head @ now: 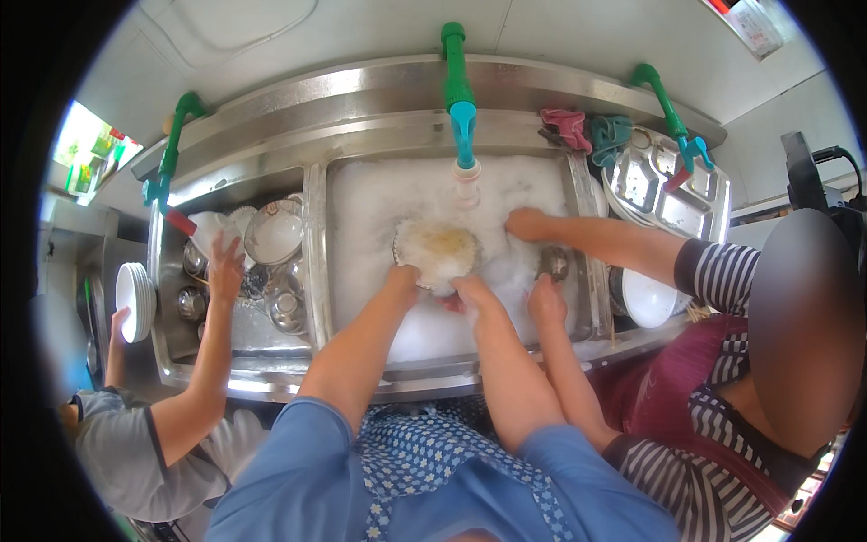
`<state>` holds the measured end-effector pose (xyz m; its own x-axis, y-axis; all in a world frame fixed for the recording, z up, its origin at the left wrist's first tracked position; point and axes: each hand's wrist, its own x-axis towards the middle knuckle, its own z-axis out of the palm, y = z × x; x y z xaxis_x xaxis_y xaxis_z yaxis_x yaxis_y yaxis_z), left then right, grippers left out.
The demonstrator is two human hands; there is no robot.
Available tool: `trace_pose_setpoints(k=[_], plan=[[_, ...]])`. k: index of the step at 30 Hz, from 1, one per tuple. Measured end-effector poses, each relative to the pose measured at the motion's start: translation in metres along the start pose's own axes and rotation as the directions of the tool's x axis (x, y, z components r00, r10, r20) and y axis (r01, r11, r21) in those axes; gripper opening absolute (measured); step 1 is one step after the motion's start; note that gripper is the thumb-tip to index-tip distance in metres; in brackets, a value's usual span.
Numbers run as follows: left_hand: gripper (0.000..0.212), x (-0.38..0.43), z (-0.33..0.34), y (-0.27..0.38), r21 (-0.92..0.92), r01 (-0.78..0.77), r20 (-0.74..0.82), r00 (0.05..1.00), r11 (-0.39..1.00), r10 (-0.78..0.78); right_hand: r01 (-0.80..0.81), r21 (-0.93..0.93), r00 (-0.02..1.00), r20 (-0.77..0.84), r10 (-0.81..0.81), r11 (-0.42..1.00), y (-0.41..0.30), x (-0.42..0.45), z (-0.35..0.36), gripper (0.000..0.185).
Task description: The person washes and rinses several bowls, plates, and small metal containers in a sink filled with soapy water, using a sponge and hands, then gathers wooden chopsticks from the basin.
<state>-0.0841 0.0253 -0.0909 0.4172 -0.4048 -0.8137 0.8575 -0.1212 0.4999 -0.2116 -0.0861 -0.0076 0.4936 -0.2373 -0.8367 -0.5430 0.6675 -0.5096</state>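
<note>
A round, pale dish with a patterned rim (435, 256) sits in thick white suds in the middle basin of a stainless-steel sink (317, 251). Yellowish residue or water shows on its far inner side. My left hand (405, 279) grips the dish's near left rim. At the near right rim is my right hand (475, 293), curled around a pinkish-red cloth (454, 303) that is mostly hidden under the fingers. Foam hides the underside of the dish.
A blue-handled tap (464, 132) hangs over the basin. On the right, a co-worker's hands (547, 298) hold a metal item (553, 263) in the suds. Another person's hand (225, 264) handles bowls (274, 230) in the left basin. Compartment trays (667, 179) stand at right.
</note>
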Motion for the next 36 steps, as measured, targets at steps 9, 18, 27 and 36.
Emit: trace_pose_setpoints(k=[9,18,27,36], plan=[[0.056,-0.015,-0.010,0.032,0.709,-0.234,-0.114,0.893,0.665,0.435,0.150,-0.987,0.535,0.030,-0.844,0.060,0.015,-0.006,0.017,0.042],[0.033,-0.009,-0.004,0.032,0.005,0.030,-0.017,0.999,1.000,-0.030,0.437,-0.899,0.836,0.389,-0.387,0.041,0.002,0.049,0.045,0.031],[0.052,0.007,-0.010,0.066,0.316,0.002,0.140,0.989,0.949,-0.049,0.249,-0.968,0.851,0.197,-0.487,0.044,-0.006,0.015,0.060,0.024],[0.049,-0.018,0.002,0.089,0.492,-0.094,0.030,0.995,0.866,0.090,0.508,-0.819,0.740,0.258,-0.621,0.265,0.012,0.042,0.053,0.030]])
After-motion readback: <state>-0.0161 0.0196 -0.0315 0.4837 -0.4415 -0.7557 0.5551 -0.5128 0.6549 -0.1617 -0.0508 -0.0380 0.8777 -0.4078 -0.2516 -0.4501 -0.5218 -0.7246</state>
